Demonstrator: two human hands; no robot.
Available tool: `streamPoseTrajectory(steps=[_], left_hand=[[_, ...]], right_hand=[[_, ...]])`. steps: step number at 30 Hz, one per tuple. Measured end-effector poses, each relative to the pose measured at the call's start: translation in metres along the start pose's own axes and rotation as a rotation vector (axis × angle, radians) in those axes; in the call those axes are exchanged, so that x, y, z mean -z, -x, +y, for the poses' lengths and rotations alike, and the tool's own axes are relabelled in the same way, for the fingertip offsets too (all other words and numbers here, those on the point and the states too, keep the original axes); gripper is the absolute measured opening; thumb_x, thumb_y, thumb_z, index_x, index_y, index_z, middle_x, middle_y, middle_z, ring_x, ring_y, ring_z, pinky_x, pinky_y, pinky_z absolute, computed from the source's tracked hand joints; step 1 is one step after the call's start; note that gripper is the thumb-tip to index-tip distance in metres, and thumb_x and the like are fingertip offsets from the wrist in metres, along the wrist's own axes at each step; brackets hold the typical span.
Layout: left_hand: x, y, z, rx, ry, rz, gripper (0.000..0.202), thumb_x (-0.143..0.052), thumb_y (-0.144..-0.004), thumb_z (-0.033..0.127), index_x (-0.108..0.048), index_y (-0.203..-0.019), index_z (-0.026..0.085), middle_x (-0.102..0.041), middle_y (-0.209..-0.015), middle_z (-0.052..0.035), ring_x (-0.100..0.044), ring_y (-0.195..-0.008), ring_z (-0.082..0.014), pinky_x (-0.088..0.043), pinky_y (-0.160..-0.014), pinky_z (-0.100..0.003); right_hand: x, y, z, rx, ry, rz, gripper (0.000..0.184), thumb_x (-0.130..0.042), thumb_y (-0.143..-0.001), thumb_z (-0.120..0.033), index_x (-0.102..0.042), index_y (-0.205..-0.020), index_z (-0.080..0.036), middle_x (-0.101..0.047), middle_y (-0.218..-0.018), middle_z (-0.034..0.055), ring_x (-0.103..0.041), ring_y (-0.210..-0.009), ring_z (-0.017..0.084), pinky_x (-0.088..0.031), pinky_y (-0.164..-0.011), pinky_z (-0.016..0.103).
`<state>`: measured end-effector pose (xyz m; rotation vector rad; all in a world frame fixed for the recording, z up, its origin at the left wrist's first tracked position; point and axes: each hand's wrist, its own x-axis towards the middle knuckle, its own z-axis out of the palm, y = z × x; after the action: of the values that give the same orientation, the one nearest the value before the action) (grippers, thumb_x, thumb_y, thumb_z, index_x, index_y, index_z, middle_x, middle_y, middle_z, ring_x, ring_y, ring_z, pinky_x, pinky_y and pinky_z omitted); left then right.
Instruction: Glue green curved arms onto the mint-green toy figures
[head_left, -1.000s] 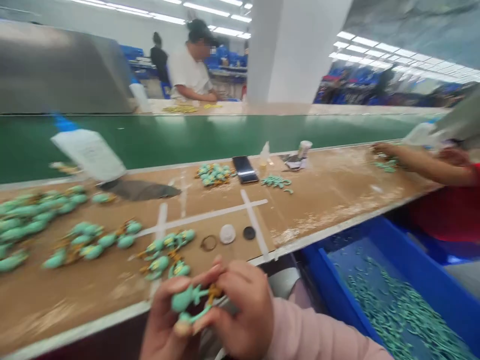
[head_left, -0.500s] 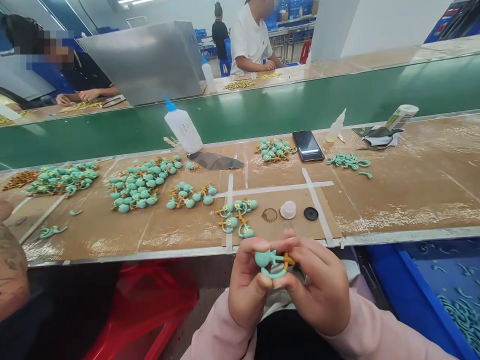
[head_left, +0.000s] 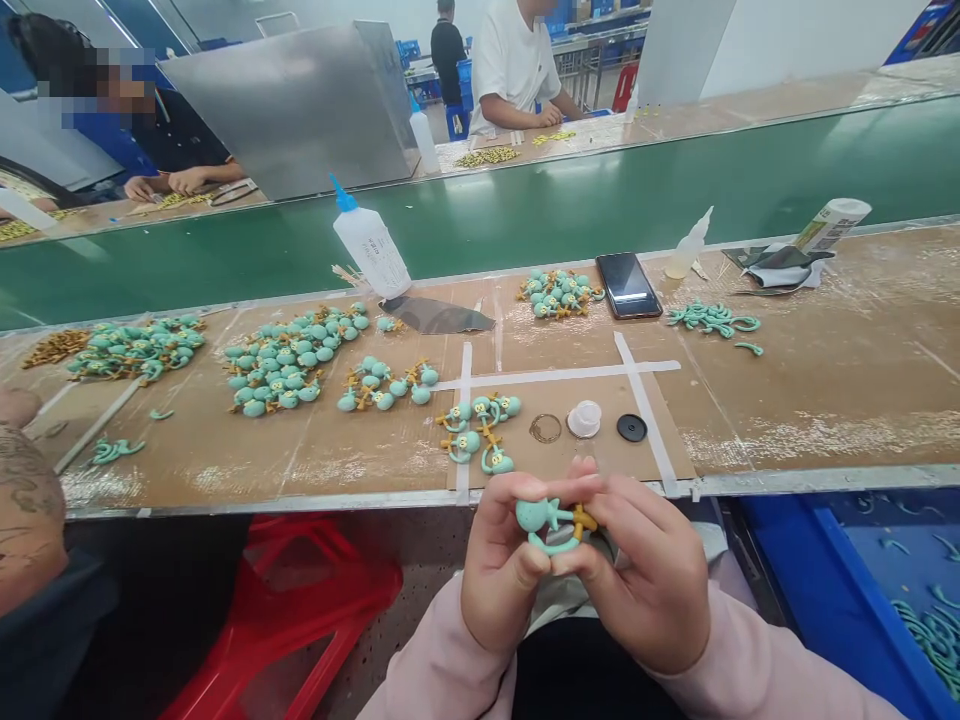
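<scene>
Both my left hand (head_left: 499, 565) and my right hand (head_left: 645, 575) pinch a small teal rubber figure (head_left: 551, 520) with a yellow-orange piece at its side, and a teal curled arm loops below it. My fingers hide part of it. Just beyond my hands, several similar figures (head_left: 476, 435) lie on the brown cardboard-covered workbench (head_left: 825, 400). Near them are a thin brass ring (head_left: 545, 428), a white cap (head_left: 583, 419) and a black disc (head_left: 631, 428). Larger heaps of teal figures (head_left: 289, 360) lie further left.
A green conveyor belt (head_left: 480, 240) runs behind the bench, with a glue bottle (head_left: 369, 250) and a phone (head_left: 627, 285) near its edge. A blue bin (head_left: 847, 610) of teal strips sits at lower right. A co-worker's tattooed arm (head_left: 26, 490) enters at left, beside a red stool (head_left: 292, 620).
The head view has swung from a tilted angle to a steadier, level one. My hands have drawn closer to my body, still holding the teal figure.
</scene>
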<state>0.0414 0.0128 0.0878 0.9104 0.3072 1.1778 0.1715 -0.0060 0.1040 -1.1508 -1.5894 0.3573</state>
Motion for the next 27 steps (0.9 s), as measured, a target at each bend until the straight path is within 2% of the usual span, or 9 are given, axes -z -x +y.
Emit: streamPoseTrajectory(steps=[5,9,11,13,15,17,19,23,27], left_hand=[[0.001,-0.001,-0.006,-0.004,-0.081,0.042,0.027,-0.060,-0.088,0.038,-0.056,-0.114,0.033,-0.070,-0.122,-0.0053,-0.051,-0.129,-0.0271,-0.037,-0.108,-0.049],[0.027,0.001,0.005,-0.111,-0.308,0.243,0.030,-0.056,-0.090,0.042,-0.054,-0.119,0.033,-0.071,-0.118,-0.0069,-0.062,-0.116,-0.0283,-0.048,-0.096,-0.047],[0.051,0.004,0.023,-0.187,-0.609,0.394,0.031,-0.056,-0.090,0.038,-0.053,-0.121,0.033,-0.071,-0.117,-0.0071,-0.065,-0.110,-0.0269,-0.049,-0.093,-0.044],[0.079,0.008,0.044,-0.188,-1.079,0.512,0.039,-0.067,-0.083,0.028,-0.056,-0.121,0.030,-0.071,-0.117,-0.0078,-0.065,-0.109,-0.0270,-0.046,-0.097,-0.043],[0.102,0.011,0.060,-0.124,-1.491,0.538,0.039,-0.071,-0.078,0.027,-0.063,-0.117,0.027,-0.071,-0.116,-0.0091,-0.065,-0.107,-0.0298,-0.046,-0.097,-0.045],[0.117,0.011,0.065,-0.067,-1.677,0.519,0.037,-0.071,-0.078,0.028,-0.067,-0.114,0.026,-0.072,-0.115,-0.0098,-0.066,-0.105,-0.0321,-0.048,-0.095,-0.047],[0.123,0.008,0.061,-0.052,-1.701,0.509,0.038,-0.069,-0.078,0.029,-0.067,-0.117,0.026,-0.071,-0.117,-0.0098,-0.066,-0.106,-0.0324,-0.048,-0.095,-0.047],[0.119,0.002,0.048,-0.047,-1.645,0.509,0.051,-0.071,-0.077,0.031,-0.059,-0.126,0.024,-0.063,-0.132,-0.0110,-0.060,-0.118,-0.0311,-0.046,-0.102,-0.047],[0.124,-0.011,0.066,0.010,-1.458,0.527,0.049,-0.064,-0.083,0.035,-0.056,-0.127,0.018,-0.064,-0.127,-0.0157,-0.061,-0.117,-0.0297,-0.053,-0.094,-0.043]], right_hand=[[-0.002,-0.005,0.006,-0.007,-0.022,-0.032,0.021,-0.062,-0.091,-0.038,-0.066,-0.091,-0.017,-0.065,-0.078,0.0056,-0.061,-0.070,0.017,-0.048,-0.063,0.027],[0.002,-0.005,0.018,-0.022,-0.012,-0.142,0.026,-0.060,-0.091,-0.043,-0.063,-0.095,-0.017,-0.065,-0.081,0.0057,-0.062,-0.074,0.019,-0.050,-0.065,0.029],[0.010,-0.003,0.026,-0.015,0.029,-0.103,0.016,-0.060,-0.091,-0.033,-0.063,-0.096,-0.018,-0.066,-0.084,0.0054,-0.063,-0.078,0.018,-0.050,-0.069,0.029],[0.021,-0.002,0.033,-0.008,0.098,-0.024,0.007,-0.058,-0.090,-0.021,-0.063,-0.095,-0.019,-0.066,-0.086,0.0048,-0.063,-0.081,0.017,-0.048,-0.073,0.028],[0.031,-0.002,0.040,-0.014,0.183,0.036,0.007,-0.058,-0.089,-0.017,-0.064,-0.091,-0.020,-0.067,-0.086,0.0044,-0.063,-0.081,0.017,-0.048,-0.075,0.028],[0.038,-0.005,0.045,-0.036,0.253,0.079,0.007,-0.057,-0.089,-0.018,-0.064,-0.088,-0.021,-0.067,-0.085,0.0047,-0.063,-0.078,0.018,-0.047,-0.074,0.029],[0.041,-0.008,0.048,-0.075,0.296,0.114,0.008,-0.058,-0.089,-0.020,-0.065,-0.086,-0.021,-0.068,-0.083,0.0052,-0.063,-0.076,0.019,-0.047,-0.072,0.030],[0.044,-0.010,0.052,-0.132,0.336,0.157,0.006,-0.061,-0.086,-0.022,-0.066,-0.082,-0.023,-0.069,-0.079,0.0056,-0.065,-0.071,0.020,-0.048,-0.068,0.032],[0.058,-0.013,0.067,-0.190,0.400,0.168,0.008,-0.061,-0.084,-0.028,-0.067,-0.081,-0.024,-0.071,-0.079,0.0056,-0.067,-0.071,0.023,-0.049,-0.068,0.036]])
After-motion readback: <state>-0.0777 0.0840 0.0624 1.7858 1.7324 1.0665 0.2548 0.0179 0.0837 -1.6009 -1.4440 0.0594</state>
